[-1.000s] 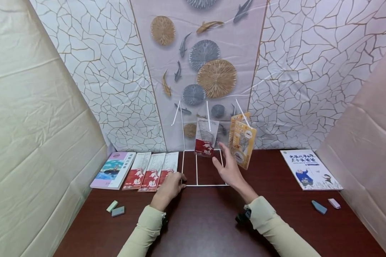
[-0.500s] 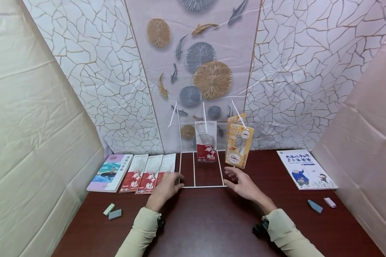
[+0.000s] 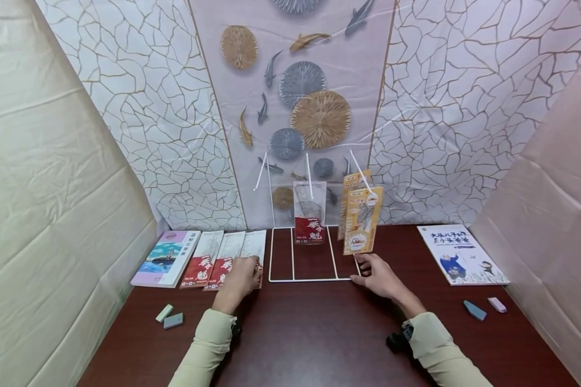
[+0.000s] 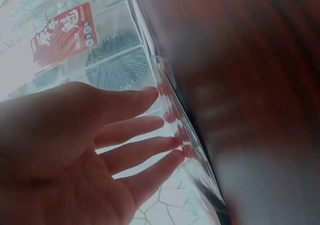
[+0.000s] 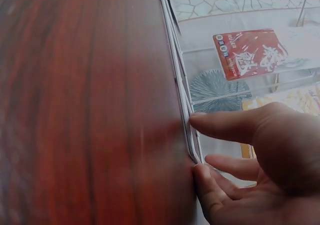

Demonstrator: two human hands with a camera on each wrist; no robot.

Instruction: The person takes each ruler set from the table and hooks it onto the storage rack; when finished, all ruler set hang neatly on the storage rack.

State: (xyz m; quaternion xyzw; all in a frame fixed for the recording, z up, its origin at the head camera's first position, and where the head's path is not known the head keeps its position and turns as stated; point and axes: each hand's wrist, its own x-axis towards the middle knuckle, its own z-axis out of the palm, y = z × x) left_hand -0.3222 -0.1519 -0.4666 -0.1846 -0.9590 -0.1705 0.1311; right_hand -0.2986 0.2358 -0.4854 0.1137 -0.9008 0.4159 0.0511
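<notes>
My left hand (image 3: 240,279) lies over the rightmost of three red and clear ruler packs on the table. In the left wrist view, its extended fingertips touch the plastic of this ruler pack (image 4: 172,107). A white wire display rack (image 3: 314,280) with three prongs stands in the middle. At its front right corner, my right hand (image 3: 380,277) grips the wire between thumb and fingers. Another ruler pack (image 3: 310,212) hangs on the middle prong, and two yellow packs (image 3: 363,223) hang on the right one. The left prong (image 3: 260,173) holds nothing.
A pink-edged book (image 3: 167,258) lies left of the ruler packs. At the far right is a white book (image 3: 462,255). Small erasers (image 3: 173,321) lie at the front left, with a blue block (image 3: 474,310) and a pink one (image 3: 496,305) at right. Cloth walls enclose the table.
My left hand has moved left from the rack's front left corner onto the ruler pack. My right hand has come down from the hanging packs to the rack's front right corner.
</notes>
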